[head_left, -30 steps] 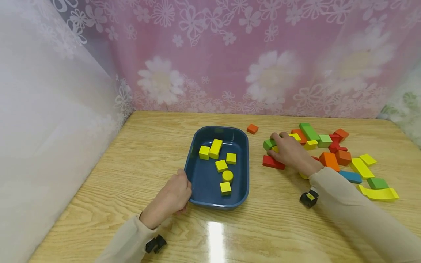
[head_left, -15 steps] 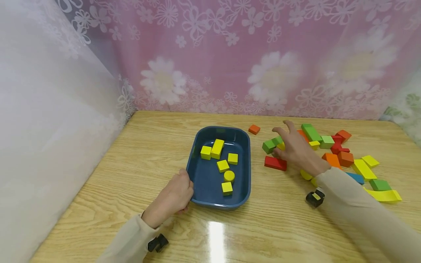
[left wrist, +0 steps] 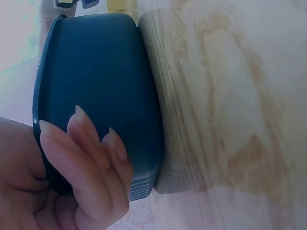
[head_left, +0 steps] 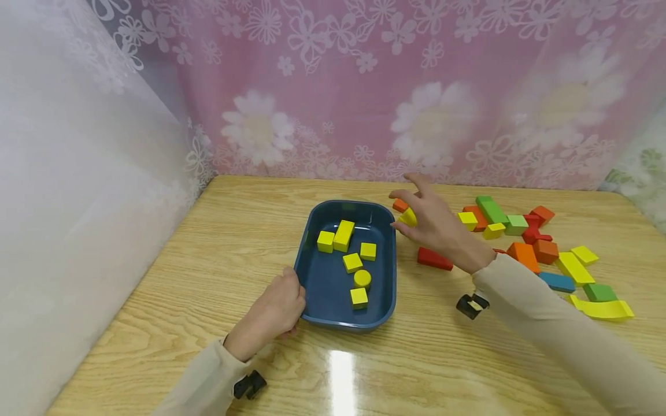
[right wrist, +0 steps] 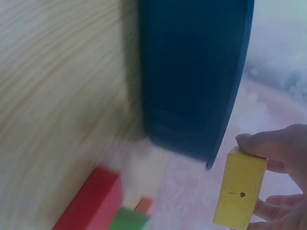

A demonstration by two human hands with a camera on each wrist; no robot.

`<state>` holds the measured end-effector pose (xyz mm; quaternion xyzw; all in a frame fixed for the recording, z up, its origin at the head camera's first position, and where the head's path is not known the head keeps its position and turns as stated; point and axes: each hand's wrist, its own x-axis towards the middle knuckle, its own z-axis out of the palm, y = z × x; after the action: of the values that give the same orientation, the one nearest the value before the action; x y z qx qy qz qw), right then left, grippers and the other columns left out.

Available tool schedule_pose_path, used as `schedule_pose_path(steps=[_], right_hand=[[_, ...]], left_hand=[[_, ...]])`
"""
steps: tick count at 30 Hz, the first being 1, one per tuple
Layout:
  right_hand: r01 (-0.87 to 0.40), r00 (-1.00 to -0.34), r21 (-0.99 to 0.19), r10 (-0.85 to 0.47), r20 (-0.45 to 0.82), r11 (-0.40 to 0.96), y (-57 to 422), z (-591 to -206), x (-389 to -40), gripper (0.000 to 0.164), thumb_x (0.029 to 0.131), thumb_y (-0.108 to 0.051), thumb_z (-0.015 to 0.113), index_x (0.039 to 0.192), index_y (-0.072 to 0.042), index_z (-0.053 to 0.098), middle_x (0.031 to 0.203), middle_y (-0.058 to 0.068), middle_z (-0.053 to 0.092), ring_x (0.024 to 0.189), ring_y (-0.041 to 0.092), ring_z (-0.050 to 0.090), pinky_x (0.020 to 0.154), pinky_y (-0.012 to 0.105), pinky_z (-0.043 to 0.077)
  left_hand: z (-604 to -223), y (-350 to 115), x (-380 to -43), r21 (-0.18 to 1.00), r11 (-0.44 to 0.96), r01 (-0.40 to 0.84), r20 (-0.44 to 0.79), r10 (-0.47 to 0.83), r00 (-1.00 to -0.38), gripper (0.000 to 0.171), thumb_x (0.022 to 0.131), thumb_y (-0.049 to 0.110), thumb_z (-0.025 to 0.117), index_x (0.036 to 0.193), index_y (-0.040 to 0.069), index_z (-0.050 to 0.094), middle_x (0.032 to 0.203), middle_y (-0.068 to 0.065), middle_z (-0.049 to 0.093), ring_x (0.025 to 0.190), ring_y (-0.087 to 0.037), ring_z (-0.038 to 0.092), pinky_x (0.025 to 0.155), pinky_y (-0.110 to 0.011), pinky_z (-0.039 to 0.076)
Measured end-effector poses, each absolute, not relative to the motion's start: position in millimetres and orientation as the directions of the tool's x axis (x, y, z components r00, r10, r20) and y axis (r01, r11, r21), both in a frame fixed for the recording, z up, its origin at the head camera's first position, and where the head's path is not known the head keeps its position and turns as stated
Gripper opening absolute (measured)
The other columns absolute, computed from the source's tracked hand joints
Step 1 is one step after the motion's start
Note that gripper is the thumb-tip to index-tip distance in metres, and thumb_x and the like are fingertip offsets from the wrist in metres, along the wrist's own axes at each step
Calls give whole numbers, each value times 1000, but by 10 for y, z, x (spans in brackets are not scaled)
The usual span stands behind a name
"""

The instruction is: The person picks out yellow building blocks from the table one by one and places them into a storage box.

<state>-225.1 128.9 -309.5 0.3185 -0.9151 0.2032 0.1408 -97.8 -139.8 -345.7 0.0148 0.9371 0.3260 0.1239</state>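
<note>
A dark blue plastic tub stands on the table with several yellow blocks inside, among them a long block and a round one. My left hand grips the tub's near left rim; the left wrist view shows its fingers along the outer wall. Just off the tub's right rim, my right hand pinches a yellow rectangular block between thumb and fingers, raised above the table. Its index finger sticks out. The green blocks behind this hand are hidden in the head view.
Right of the tub lies a loose heap of blocks, with a green bar, a blue bar and a yellow arch. A red block and a small orange block lie nearer the tub. Floral cloth hangs behind the table.
My right hand has picked a yellow block from beside the green blocks and carried it left to the tub's right rim. My left hand stays on the tub.
</note>
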Motion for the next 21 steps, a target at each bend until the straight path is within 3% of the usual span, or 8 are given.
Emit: schedule_pose_path(steps=[11,17,21], right_hand=[[-809,-587,-229,-722,365,542,936,-3126,-2254,49,77,-11,73,121,-4,53,144,26,28,102,36,54,78,47,54],[-839,-543,-206,-778,316,503,842,-3237,-2318,47,78,-11,72,121,-3,54,142,26,31,113,39,47,87,49,50],[-847,-531,-195,-794,297,494,767,-3287,-2359,49,76,-12,74,121,-3,55,140,26,34,111,37,49,88,49,49]], left_hand=[[-3457,-1389,-982,625,778,-60,-228,109,-967,15,96,8,30,96,-5,38,40,-7,53,28,-20,51,25,-25,41],[-3454,-1390,-989,619,784,-52,-226,114,-967,14,96,7,30,93,-4,39,40,-8,53,28,-20,51,25,-25,41],[-3458,-1395,-991,617,786,-43,-220,120,-968,14,96,6,31,91,-4,39,40,-8,53,28,-20,52,26,-25,41]])
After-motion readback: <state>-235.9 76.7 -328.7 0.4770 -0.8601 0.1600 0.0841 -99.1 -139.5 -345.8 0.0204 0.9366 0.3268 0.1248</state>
